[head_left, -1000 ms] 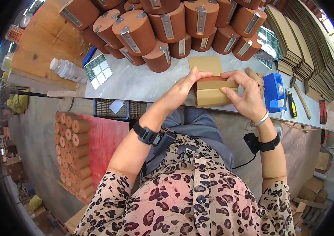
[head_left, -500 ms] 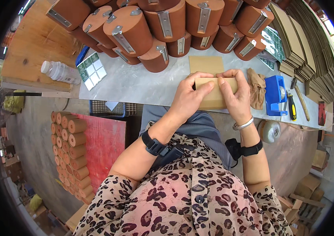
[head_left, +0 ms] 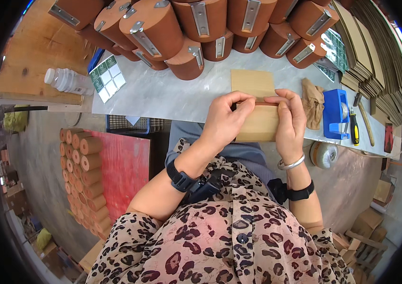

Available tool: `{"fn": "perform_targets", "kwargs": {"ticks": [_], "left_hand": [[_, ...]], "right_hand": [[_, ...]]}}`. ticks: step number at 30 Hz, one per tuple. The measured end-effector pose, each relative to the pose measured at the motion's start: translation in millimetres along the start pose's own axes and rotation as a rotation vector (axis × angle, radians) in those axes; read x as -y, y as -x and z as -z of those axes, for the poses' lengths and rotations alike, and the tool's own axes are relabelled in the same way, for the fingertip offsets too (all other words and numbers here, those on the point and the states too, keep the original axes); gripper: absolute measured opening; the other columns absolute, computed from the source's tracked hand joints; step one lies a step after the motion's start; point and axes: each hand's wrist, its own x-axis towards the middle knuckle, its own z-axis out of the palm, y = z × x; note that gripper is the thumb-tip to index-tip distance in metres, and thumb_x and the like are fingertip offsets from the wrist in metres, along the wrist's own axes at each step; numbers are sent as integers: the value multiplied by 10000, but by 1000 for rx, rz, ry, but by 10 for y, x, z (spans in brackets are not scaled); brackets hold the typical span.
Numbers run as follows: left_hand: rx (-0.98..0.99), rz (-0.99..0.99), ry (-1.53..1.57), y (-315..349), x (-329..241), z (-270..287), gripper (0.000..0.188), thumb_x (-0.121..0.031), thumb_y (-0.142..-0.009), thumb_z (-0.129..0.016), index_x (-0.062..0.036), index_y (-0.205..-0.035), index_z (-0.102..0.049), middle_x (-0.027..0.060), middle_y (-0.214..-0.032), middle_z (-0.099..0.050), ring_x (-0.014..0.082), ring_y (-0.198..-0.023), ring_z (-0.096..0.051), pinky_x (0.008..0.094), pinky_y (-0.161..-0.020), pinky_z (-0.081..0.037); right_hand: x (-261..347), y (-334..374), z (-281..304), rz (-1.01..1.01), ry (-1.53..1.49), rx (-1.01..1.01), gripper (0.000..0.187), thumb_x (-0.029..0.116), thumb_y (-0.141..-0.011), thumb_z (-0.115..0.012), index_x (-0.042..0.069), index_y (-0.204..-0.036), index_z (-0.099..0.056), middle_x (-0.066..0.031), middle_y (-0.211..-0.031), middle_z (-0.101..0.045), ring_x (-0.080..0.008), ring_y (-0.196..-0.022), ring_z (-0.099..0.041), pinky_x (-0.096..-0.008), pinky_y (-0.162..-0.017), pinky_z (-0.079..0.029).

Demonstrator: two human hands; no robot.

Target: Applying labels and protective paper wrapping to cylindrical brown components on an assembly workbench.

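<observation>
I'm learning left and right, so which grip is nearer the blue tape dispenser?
Right. The right grip holds the folded cardboard by its right side, left of the blue tape dispenser, with brown cloth between. The left grip is farther left, at the cardboard's left side.

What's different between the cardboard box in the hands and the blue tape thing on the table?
The cardboard box is tan, while the tape dispenser is bright blue.
The box is gripped by the left hand and right hand; the dispenser rests on the table, with no hand on it.
The box shows a broad, plain face, but the dispenser has a cut-out frame holding a tape roll.
Both have straight edges.
</observation>
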Motion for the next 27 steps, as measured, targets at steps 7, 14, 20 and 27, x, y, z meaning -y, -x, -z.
{"fn": "perform_targets", "kwargs": {"ticks": [7,14,20,27], "left_hand": [[-64,102,-90,-108,-20,3,227,-164,-949,-618,36,-916,-721,40,-872,-701,88,-807,-598,246,-721,-471],[-156,-250,-315,-291,154,56,217,-195,-844,-650,5,-816,-727,183,-901,-699,359,-972,-583,410,-946,-434],[-361,-169,7,-228,191,119,274,-179,-922,-636,17,-1114,-647,168,-1077,-627,252,-967,-613,366,-906,-472],[-165,93,196,307,32,384,414,-176,-989,-630,17,-1336,-513,123,-1282,-590,196,-1155,-602,311,-968,-467]], "right_hand": [[248,-7,59,480,757,-46,349,56,-911,-584,-17,-1252,-572,-179,-1182,-629,-314,-1105,-593,-437,-989,-437],[554,153,24,532,931,365,794,244,-588,-891,22,-1273,-556,-138,-1248,-553,-336,-1172,-532,-490,-1024,-418],[408,-507,-18,532,887,548,776,293,-540,-915,13,-1171,-561,-155,-1132,-574,-360,-1047,-560,-447,-899,-482],[270,-1280,-3,12,661,866,738,614,-713,-789,-33,-1051,-680,-192,-964,-707,-317,-908,-698,-383,-810,-544]]}}
